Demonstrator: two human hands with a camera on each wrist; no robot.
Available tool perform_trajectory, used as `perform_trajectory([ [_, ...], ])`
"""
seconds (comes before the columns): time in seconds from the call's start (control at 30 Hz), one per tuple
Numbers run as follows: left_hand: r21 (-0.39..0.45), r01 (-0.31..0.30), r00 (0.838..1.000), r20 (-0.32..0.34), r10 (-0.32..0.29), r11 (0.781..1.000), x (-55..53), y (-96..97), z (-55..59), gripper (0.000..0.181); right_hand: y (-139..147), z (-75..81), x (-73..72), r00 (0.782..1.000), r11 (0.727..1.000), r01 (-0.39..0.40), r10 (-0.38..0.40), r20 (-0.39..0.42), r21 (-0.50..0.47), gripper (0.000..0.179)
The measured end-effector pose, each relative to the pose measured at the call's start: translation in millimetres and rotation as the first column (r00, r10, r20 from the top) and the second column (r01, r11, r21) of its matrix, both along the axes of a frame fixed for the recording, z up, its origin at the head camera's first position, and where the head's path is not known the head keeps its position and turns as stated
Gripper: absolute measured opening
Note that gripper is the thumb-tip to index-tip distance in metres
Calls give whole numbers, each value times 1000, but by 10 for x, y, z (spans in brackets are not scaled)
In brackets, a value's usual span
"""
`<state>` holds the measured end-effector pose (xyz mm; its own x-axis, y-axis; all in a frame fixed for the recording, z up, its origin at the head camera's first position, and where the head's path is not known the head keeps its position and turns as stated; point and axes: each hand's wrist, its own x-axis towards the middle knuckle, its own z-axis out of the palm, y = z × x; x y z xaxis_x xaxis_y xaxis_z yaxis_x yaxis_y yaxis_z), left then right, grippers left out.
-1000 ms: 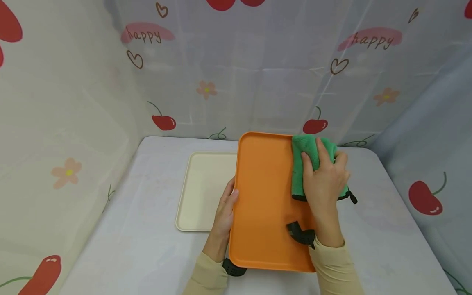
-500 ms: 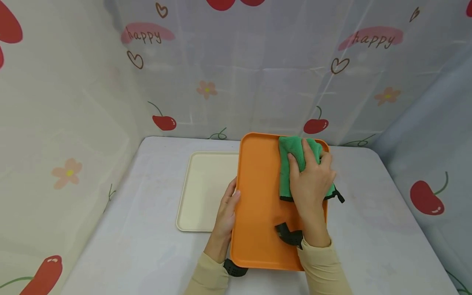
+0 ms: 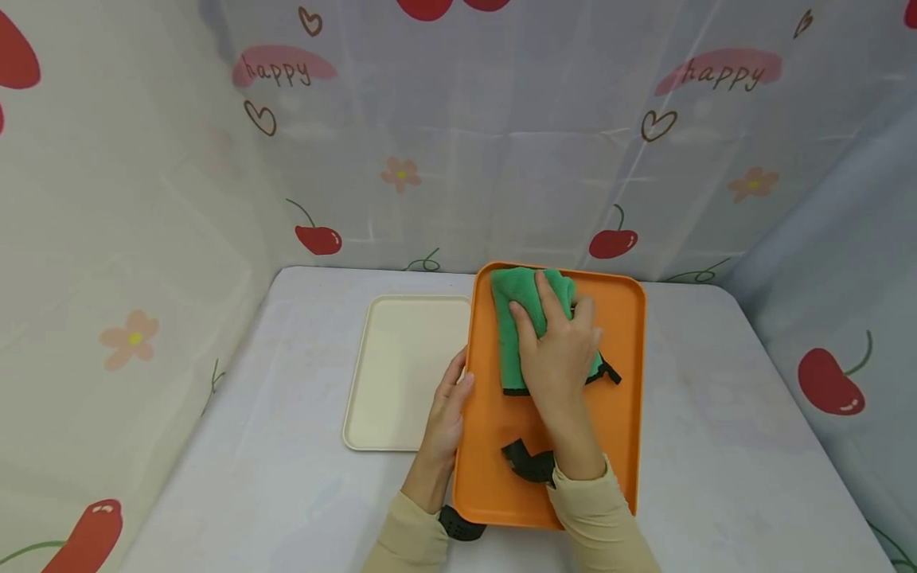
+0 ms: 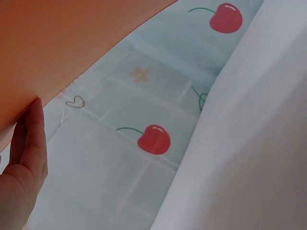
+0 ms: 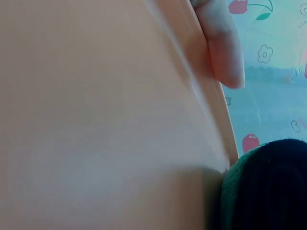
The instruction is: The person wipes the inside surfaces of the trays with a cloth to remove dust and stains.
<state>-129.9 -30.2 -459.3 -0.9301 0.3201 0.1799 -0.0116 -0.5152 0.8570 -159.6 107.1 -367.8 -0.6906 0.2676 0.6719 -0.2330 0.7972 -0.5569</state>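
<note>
An orange tray point(image 3: 616, 446) is held up at a tilt in the head view, its inner face toward me. My left hand point(image 3: 444, 418) grips the tray's left edge, thumb at the rim; its fingers point(image 4: 34, 127) reach the underside in the left wrist view. My right hand point(image 3: 560, 354) holds a folded green cloth point(image 3: 507, 334) with a black hem against the tray's upper left part. The index finger lies extended over the cloth, while the other fingers look bent. In the right wrist view, the cloth point(image 5: 231, 187) shows only as a dark-shadowed edge.
A cream tray point(image 3: 390, 374) lies flat on the white-covered table point(image 3: 286, 477), partly hidden behind the orange tray and left hand. Printed curtains point(image 3: 494, 175) stand around the table's back and sides. A black wrist mount point(image 3: 528, 461) sits at the right wrist.
My right hand has slid the green cloth leftward across the orange tray, from its right edge to near its left edge. The left hand keeps its grip, with only a slight shift.
</note>
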Motion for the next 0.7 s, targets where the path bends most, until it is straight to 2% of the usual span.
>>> perform_trajectory([
  [0.43,39,14,1000,-8,-14,999,-1,51,-8,50,-107,-21,35,993,992,-113,115,31,-54,43],
  [0.7,48,13,1000,-5,-13,999,7,77,-12,50,-65,-16,21,992,990,-112,115,40,-85,43],
])
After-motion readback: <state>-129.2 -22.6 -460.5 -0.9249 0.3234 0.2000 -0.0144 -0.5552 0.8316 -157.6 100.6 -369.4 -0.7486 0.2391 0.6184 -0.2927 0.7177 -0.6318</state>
